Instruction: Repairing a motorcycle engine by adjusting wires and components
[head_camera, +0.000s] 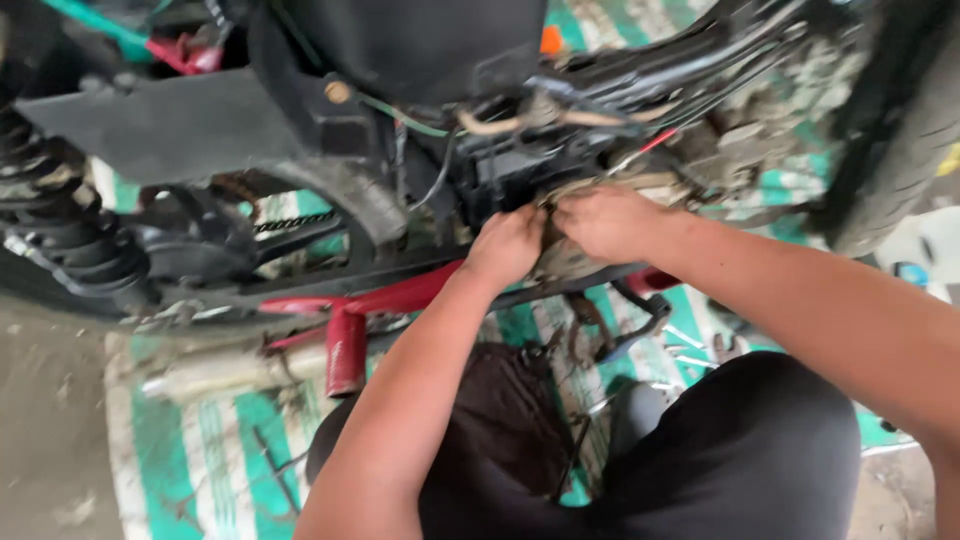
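At the centre of the frame the left hand (507, 245) is curled narrow, its fingers pressed against a grimy grey metal engine part (562, 255). The right hand (608, 222) lies just beside it, fingers bent over the top of the same part; whether either truly grips it I cannot tell. The part looks dull, dirt-caked and mostly hidden by both hands. Above it runs a tangle of black and beige cables (560, 115). Below, a red painted steel frame tube (385, 300) crosses toward the lower left. A black coil spring (60, 225) sits at the left edge, and a green-and-white striped mat (200, 450) covers the floor.
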